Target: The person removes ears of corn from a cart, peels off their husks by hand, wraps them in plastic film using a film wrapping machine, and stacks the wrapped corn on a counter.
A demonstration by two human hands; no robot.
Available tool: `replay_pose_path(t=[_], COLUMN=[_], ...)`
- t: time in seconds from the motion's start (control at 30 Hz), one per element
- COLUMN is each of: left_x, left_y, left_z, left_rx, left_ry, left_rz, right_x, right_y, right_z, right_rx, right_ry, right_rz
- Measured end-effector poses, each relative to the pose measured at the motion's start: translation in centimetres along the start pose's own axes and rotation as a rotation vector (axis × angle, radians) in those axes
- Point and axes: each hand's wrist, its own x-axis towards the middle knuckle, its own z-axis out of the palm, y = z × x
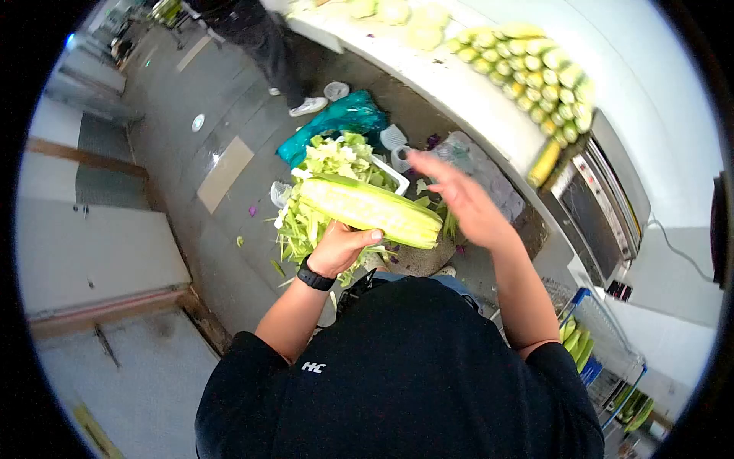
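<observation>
A pale green ear of corn (371, 208), large in view and partly husked, lies across my left hand (341, 249), whose fingers go under it and whose thumb rests on its near side. Pale kernels show along its upper face. My right hand (462, 195) is raised to the right of the ear, apart from it, with its fingers stretched out and slightly blurred. Below the ear, a heap of green husks and leaves (336, 157) lies on the floor.
Stacked corn ears (535, 76) lie on the white counter (459, 92), beside a metal appliance (592, 203). A teal bag (344, 115) is on the floor near a person's legs (267, 57). A wire cart (604, 329) holding green produce stands at the right.
</observation>
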Motion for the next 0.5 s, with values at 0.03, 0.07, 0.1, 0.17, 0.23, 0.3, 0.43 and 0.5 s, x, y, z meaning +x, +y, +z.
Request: replay_pose_path(t=[0.03,0.07,0.1,0.17,0.23,0.3,0.43,0.5], left_x=[1.1,1.9,2.6,4.7,6.2,8.2,12.0,13.2], left_y=[-0.7,-1.4,-2.3,-4.1,-6.0,-8.7,-13.2,-14.8], left_z=[1.3,2.8,4.5,8.3,11.8,14.4,20.8,23.8], left_rx=[0.039,0.055,0.096,0.17,0.185,0.176,0.125,0.116], left_ry=[-0.035,-0.062,-0.064,-0.079,-0.108,-0.148,-0.217,-0.258], left_rz=[-0.021,-0.04,-0.034,-0.003,-0.057,-0.101,-0.199,-0.237], right_x=[-1.3,-1.4,-1.3,-7.1,-11.1,-13.4,-17.3,-19.5], right_y=[-0.6,-1.1,-2.3,2.2,2.2,-0.7,-2.0,-1.2], right_z=[-2.8,-5.3,-7.8,-12.9,-16.7,-19.5,-23.4,-25.6], right_rx=[0.082,-0.226,-0.526,-0.354,-0.183,0.204,-0.537,-0.52], right_ry=[-0.299,-0.538,-0.768,-0.431,-0.102,0.084,0.11,0.234], right_rz=[0.173,0.539,0.917,0.829,0.726,0.523,0.246,0.326])
